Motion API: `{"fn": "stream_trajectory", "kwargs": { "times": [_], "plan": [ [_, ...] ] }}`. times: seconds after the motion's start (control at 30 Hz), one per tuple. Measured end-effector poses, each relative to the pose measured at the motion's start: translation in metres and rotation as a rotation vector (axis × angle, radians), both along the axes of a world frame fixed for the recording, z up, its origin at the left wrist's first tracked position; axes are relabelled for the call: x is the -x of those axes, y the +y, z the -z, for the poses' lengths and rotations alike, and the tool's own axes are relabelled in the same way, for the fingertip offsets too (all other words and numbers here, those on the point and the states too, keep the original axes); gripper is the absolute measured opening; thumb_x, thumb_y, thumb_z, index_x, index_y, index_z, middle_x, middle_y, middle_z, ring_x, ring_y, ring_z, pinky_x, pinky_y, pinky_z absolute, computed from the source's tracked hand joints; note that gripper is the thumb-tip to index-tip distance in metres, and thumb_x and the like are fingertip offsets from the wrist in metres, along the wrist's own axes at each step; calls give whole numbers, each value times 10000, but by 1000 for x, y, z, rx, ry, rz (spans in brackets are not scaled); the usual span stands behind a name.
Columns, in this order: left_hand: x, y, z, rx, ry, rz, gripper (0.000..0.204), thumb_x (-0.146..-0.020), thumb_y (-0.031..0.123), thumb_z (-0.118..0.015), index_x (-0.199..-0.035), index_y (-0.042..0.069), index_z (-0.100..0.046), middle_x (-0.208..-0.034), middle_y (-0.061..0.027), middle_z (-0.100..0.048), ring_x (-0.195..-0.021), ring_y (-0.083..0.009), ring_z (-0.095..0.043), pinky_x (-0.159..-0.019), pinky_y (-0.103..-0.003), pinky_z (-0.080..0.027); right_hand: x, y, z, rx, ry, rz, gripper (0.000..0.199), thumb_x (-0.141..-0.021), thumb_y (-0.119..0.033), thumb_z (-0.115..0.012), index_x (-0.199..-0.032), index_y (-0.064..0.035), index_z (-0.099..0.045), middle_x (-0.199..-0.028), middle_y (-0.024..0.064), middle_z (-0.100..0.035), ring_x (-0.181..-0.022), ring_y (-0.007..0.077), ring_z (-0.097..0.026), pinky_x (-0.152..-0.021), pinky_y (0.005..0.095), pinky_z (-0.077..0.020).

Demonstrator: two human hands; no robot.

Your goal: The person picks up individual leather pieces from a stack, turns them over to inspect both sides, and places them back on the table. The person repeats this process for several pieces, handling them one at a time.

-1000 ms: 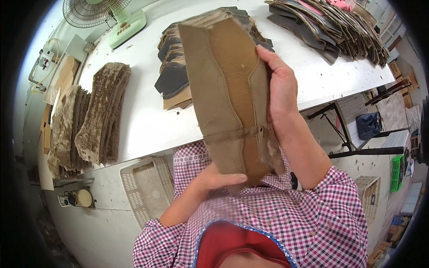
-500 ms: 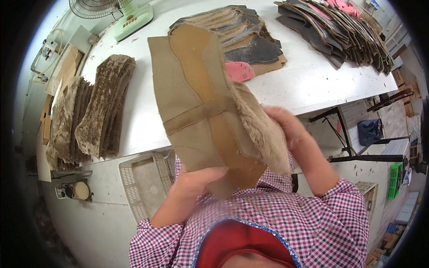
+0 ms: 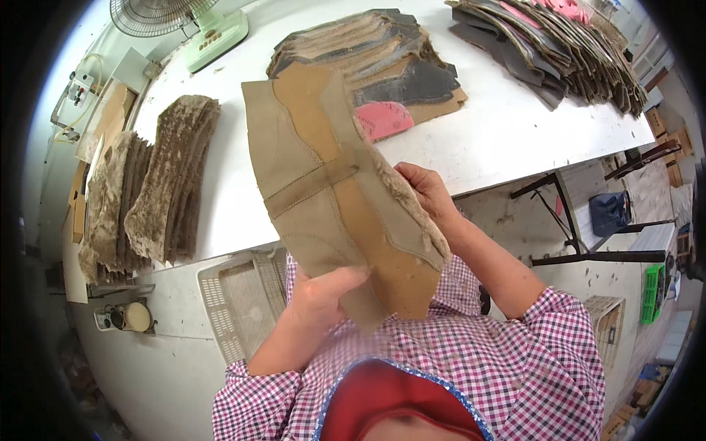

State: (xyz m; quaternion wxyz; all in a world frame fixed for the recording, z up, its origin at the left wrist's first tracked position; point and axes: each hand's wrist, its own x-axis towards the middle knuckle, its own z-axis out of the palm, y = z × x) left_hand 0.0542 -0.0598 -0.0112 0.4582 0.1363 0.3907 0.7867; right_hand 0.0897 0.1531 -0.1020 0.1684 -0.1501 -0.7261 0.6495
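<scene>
In front of my body I hold up a stitched tan leather boot upper (image 3: pixel 307 147) with fur on its other side. A golden-brown band runs down its middle and a strap crosses it. My left hand (image 3: pixel 320 294) grips the lower left edge, thumb laid over the face and fingers hidden behind. My right hand (image 3: pixel 428 192) is closed on the furry right edge, fingers partly behind it. Past the upper, a pile of similar furry pieces (image 3: pixel 353 44) lies on the white table (image 3: pixel 507 147), with a pink piece (image 3: pixel 384 120) at its near side.
Brown fur pieces (image 3: pixel 173 176) stand stacked on the table's left. At the back right lies a large grey stack (image 3: pixel 548 55) with pink pieces on top. A green fan (image 3: pixel 217 40) stands at the back left. Below the near edge sits a plastic basket (image 3: pixel 239 305).
The upper has turned flatter, so less of its fur side shows, and its top has dropped slightly. My right hand has shifted left along the furry edge. My left hand keeps its grip.
</scene>
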Motion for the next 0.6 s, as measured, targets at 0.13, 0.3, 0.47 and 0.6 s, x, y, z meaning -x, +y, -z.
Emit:
{"fn": "stream_trajectory", "kwargs": {
  "times": [0.13, 0.3, 0.47, 0.6],
  "plan": [
    [3, -2, -1, 13, 62, -92, 422, -788, -57, -551, -1209, -37, -526, -1135, -132, -614, -1016, -240, -608, -835, -367, -514, -8, 24, -40, -189, 2, 170, 252, -972, -223, -528, -1010, 16, -600, -880, 153, -615, -761, 195, -550, -717, 323, -463],
    [9, 2, 2, -1, 52, -177, 408, -802, -54, -544, -1210, -40, -524, -1131, -123, -609, -1015, -229, -605, -838, -362, -513, -50, 3, -114, -825, 306, 156, 192, -844, -81, -665, -1016, -5, -627, -948, 112, -614, -828, 214, -591, -742, 304, -491],
    [9, 2, 1, -34, 127, -149, 402, -819, -51, -533, -1221, -40, -521, -1148, -131, -605, -1032, -231, -602, -856, -360, -509, -56, -34, -106, -950, 262, 104, 260, -735, -61, -731, -961, -9, -614, -847, 117, -602, -779, 299, -591, -674, 380, -499],
    [8, -4, -1, 1, 128, -133, 408, -820, -46, -539, -1227, -44, -516, -1159, -130, -605, -1033, -225, -605, -858, -351, -510, -60, -34, -113, -775, 180, -15, 235, -745, -72, -727, -937, -2, -610, -829, 132, -607, -751, 312, -598, -644, 377, -497]
  ]
}}
